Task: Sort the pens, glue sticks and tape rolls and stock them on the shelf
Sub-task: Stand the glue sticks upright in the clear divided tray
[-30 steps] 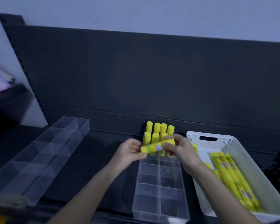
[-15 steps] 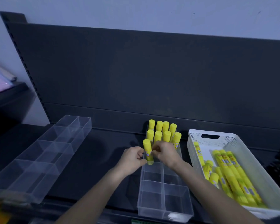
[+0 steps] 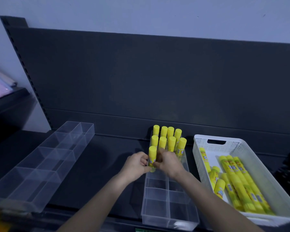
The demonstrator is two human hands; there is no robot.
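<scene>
Dark shelf (image 3: 99,164) with a back panel (image 3: 157,81) rising directly behind the goods. Open shelf surface lies between the empty divided tray (image 3: 40,164) at left and the central clear tray (image 3: 170,220); the white basket (image 3: 197,153) stands just beside that tray on the right, leaving only a narrow gap. The glue stick (image 3: 152,158) stands upright, long axis vertical and cap upward, in the central tray's left column, directly in front of eight standing glue sticks (image 3: 172,143) that fill its rear cells. The left hand (image 3: 136,166) pinches its lower body. The right hand (image 3: 169,163) is blurred, its fingers (image 3: 157,164) apparently curled on the same stick. The tray's near cells hold nothing. Loose glue sticks (image 3: 236,180) lie flat in the basket.
</scene>
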